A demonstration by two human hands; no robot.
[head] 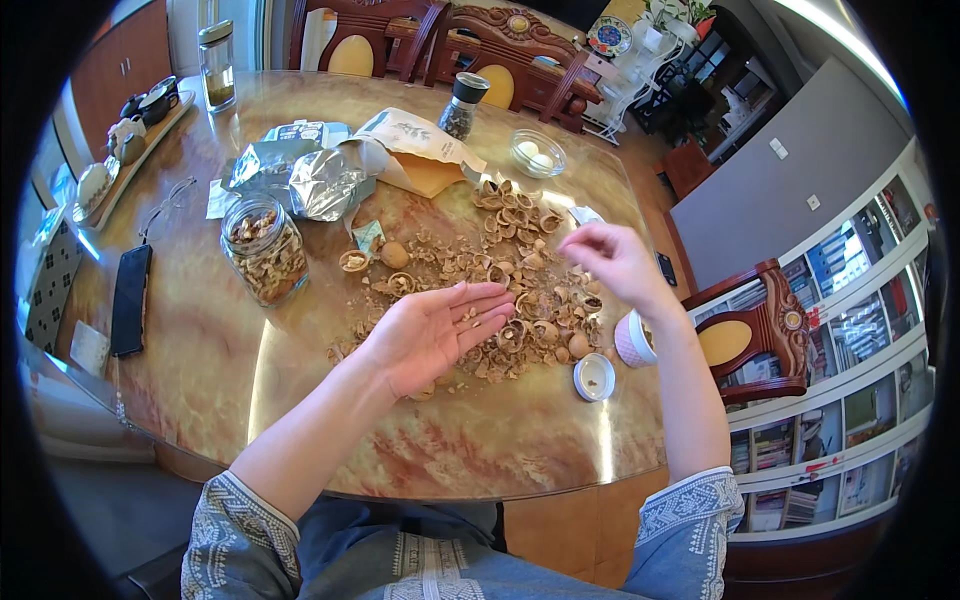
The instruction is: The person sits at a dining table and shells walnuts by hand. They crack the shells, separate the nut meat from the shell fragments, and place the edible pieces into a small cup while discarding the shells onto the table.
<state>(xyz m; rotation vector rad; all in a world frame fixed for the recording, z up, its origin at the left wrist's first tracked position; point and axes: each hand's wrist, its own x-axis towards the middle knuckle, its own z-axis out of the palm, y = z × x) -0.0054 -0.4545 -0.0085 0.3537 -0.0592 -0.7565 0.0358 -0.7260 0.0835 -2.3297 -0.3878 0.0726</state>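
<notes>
My left hand [431, 337] is palm up over the heap of broken walnut shells, with a few small walnut pieces [469, 318] resting on its fingers. To the right, my right hand [619, 255] is raised with thumb and fingertips close together; whether something small is between them cannot be seen. Below both hands, walnut shell fragments [540, 296] spread over the marbled table [480, 450]. A whole walnut [394, 255] and a half walnut [354, 261] lie left of the heap. Farther left stands an uncapped glass jar [264, 255] of walnut kernels.
A pink-and-white cup [634, 341] stands by my right forearm, near a white lid [594, 377]. Behind are foil packaging [330, 180], a glass bowl [538, 154] with two eggs and a grinder [459, 109]. A phone [131, 300] and eyeglasses [166, 206] lie left.
</notes>
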